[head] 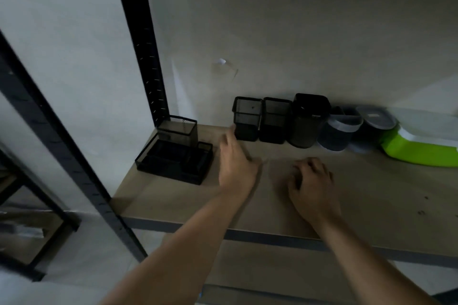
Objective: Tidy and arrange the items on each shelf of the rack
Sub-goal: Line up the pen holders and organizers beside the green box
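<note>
Both forearms bare to the frame edge, no sleeves; hands [238,168] bare too, w/o gloves or rings.

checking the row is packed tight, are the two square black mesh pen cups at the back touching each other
Cannot tell. In the head view the left mesh cup and right mesh cup stand side by side, but blur hides any gap.
</note>
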